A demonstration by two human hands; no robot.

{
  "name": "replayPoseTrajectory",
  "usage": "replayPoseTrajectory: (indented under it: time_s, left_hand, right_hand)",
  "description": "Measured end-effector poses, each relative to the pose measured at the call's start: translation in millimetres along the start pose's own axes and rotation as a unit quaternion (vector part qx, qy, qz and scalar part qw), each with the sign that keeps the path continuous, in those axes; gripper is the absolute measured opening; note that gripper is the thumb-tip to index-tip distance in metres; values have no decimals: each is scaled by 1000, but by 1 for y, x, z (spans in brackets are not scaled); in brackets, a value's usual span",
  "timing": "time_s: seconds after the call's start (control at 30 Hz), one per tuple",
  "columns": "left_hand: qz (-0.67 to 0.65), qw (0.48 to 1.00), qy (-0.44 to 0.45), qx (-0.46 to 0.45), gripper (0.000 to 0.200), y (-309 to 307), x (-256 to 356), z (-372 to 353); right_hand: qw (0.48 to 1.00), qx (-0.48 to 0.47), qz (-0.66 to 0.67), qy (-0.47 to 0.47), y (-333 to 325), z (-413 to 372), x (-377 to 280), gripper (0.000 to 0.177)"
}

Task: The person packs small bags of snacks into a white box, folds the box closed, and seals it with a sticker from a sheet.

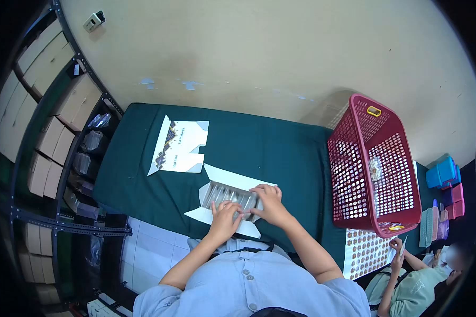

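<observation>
Right at the centre of the work, an open white cardboard box [240, 178] lies on a table covered in dark green cloth [280, 142], its flaps folded outward. Take it as the hub of the clock. The left hand [226, 217] rests over its near side, fingers bent onto a row of transparent plastic packs [216, 193] inside; the right hand [270, 205] curves over the end at 3 o'clock. Whether either grip pinches a pack or merely presses, I cannot tell.

To do this well, I would steady the end wall with the right hand, work the packs level with the left fingertips, and press lightly, since thin plastic probably creases easily. The flaps are best kept clear of the packs.

As for containers, a tall maroon perforated plastic basket [349, 182] stands between 2 and 3 o'clock, with a small whitish bundle [375, 169] in it, too indistinct to identify. Between 9 and 10 o'clock, a dark metal rack [17, 213] carries brown cardboard cartons [79, 100] and dark bins holding clear plastic packets [92, 140]. A flat printed white carton [195, 158] lies towards 11 o'clock.
</observation>
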State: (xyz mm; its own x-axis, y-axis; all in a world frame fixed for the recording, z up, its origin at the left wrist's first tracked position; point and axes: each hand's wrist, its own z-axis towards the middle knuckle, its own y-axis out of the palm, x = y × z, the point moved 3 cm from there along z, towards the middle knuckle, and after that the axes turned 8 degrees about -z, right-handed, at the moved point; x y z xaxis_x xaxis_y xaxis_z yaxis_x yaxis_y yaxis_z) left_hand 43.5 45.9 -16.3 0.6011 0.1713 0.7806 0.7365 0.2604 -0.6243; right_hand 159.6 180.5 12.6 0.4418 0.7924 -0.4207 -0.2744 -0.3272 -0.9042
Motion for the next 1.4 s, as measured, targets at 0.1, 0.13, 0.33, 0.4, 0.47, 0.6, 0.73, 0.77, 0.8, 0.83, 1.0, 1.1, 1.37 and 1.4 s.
replayPoseTrajectory:
  time_s: [0.1,0.13,0.33,0.4,0.47,0.6,0.73,0.77,0.8,0.83,1.0,1.1,1.37,1.4]
  left_hand:
    - [-166,986,-16,11,11,-12,11,2]
    - [-292,956,-34,8,9,-16,14,4]
    - [-477,876,14,70,15,-44,33,13]
    - [-565,819,39,91,16,-56,46,16]
    - [-531,843,24,80,14,-60,46,13]
    - [-497,855,13,146,8,-62,47,14]
    - [-481,866,45,131,8,-66,58,10]
    - [-480,866,45,131,8,-66,61,10]
    - [-465,873,43,140,9,-67,64,9]
    - [-451,879,40,151,9,-66,66,9]
    - [-468,873,41,132,15,-68,76,5]
    - [-459,877,27,141,17,-61,86,6]
    - [-461,880,17,112,8,-69,67,13]
    - [-412,903,19,123,7,-72,61,12]
  right_hand:
    - [981,3,191,33,-2,4,38,51]
    - [944,-7,328,47,-15,4,37,37]
    - [858,-4,510,60,-42,-6,9,15]
    - [827,60,556,46,-46,-8,-2,2]
    - [818,82,568,42,-56,-9,-17,2]
    - [864,136,485,13,-61,-18,-35,3]
    - [919,202,340,-8,-72,-21,-51,5]
    - [912,254,321,29,-76,-20,-49,5]
    - [892,275,353,58,-76,-17,-45,6]
    - [893,274,353,56,-73,-18,-47,6]
    - [898,255,358,15,-74,-21,-48,7]
    - [889,259,375,36,-73,-19,-43,6]
    - [922,235,308,-16,-72,-20,-54,12]
    - [905,233,354,6,-69,-19,-51,15]
